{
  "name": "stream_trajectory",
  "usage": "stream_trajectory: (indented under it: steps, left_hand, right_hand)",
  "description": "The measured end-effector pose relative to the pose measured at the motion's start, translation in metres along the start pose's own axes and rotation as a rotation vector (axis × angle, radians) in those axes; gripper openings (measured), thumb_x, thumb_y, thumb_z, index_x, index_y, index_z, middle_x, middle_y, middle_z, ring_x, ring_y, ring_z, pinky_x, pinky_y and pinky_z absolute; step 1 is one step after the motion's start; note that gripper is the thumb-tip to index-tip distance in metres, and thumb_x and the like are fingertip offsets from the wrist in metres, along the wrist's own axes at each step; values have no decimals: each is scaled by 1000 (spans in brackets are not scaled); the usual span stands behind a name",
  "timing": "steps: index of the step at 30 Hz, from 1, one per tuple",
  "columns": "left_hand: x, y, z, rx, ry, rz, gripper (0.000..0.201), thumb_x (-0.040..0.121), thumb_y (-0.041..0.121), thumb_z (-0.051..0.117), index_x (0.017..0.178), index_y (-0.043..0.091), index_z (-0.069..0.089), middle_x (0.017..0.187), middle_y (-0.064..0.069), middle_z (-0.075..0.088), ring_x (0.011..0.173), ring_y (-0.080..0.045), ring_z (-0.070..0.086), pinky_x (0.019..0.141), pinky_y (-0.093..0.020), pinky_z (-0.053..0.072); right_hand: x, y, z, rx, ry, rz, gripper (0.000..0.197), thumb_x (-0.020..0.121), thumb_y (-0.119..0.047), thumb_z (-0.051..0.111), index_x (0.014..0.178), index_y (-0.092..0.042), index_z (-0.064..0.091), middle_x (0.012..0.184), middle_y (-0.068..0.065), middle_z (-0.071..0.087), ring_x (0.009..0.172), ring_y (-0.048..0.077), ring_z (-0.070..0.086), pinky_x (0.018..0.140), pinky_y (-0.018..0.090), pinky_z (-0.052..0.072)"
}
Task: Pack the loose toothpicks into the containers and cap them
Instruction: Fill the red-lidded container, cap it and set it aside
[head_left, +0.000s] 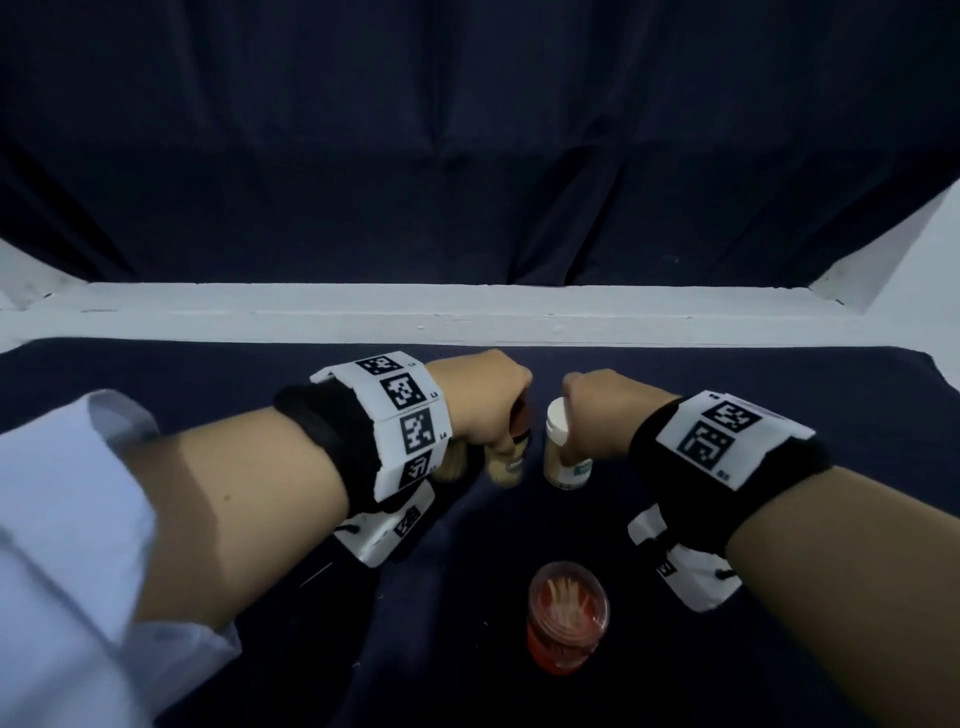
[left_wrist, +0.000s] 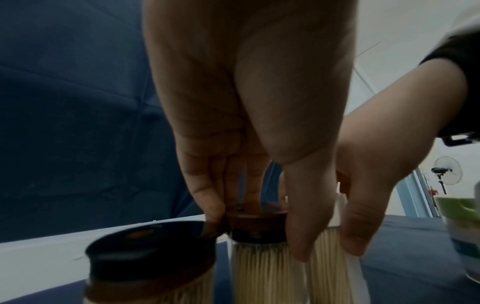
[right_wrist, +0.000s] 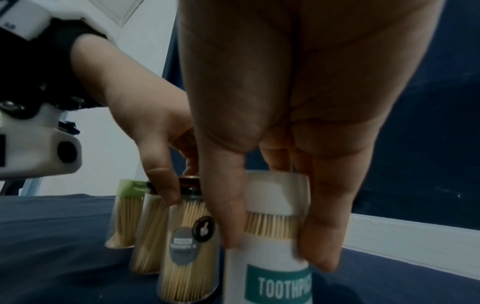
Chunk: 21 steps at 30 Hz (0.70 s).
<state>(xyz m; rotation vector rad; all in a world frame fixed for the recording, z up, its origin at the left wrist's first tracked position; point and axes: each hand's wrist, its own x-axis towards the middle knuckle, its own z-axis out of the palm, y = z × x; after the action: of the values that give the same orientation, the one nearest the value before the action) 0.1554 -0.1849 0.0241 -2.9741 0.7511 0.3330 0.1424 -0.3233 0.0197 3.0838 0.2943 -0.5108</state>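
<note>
Head view: hands (head_left: 483, 405) on toothpick containers (head_left: 563, 449)

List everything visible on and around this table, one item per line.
Clear toothpick container with white cap and teal label: one, centre, gripped by the right hand.
Clear toothpick container with brown cap and grey label: one, beside it, its cap under the left fingers.
Dark-capped toothpick container: one, next along.
Green-capped toothpick container: one, end of the row.
Red translucent toothpick container: one, capped, near edge.
Dark blue cloth: one, covers the table.
White ledge: one, behind.
Left hand, right hand: two, black marker-tagged wristbands.
</note>
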Motion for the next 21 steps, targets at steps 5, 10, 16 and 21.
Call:
stream_trajectory:
  steps: [5, 10, 16, 21]
  left_hand:
    - [6, 2, 6, 5, 5, 2, 41, 78, 29, 74, 102, 15, 43, 105, -8, 51, 97, -27, 55, 70, -32, 40]
    - [5, 5, 3, 29, -9, -5, 60, 75, 31, 77, 121, 10, 45, 118, -9, 52, 104, -27, 54, 80, -34, 46]
    - [-27, 11, -19, -132, 314, 31, 53, 84, 44, 65, 127, 19, 48, 121, 1, 47, 109, -19, 49, 94, -38, 44]
    - [-65, 40, -22, -217, 241, 165, 49, 73, 63, 61, 108, 29, 55, 99, 15, 48, 89, -7, 49, 84, -31, 46]
  right_hand:
    - [4, 5, 5, 8, -7, 8, 53, 80, -28, 73, 118, -5, 45, 117, 11, 54, 98, 24, 55, 71, 29, 41]
    - [-6, 14, -3, -24, -42, 31, 80, 71, -43, 80, 130, -7, 40, 125, 9, 53, 107, 25, 54, 84, 32, 45]
    - [-50, 60, -43, 134, 143, 125, 78, 68, -40, 81, 134, -19, 46, 127, 4, 54, 108, 22, 52, 86, 28, 40]
    - [-81, 99, -33, 122, 114, 224, 74, 63, -46, 82, 128, -25, 53, 126, 2, 55, 112, 22, 53, 96, 33, 42]
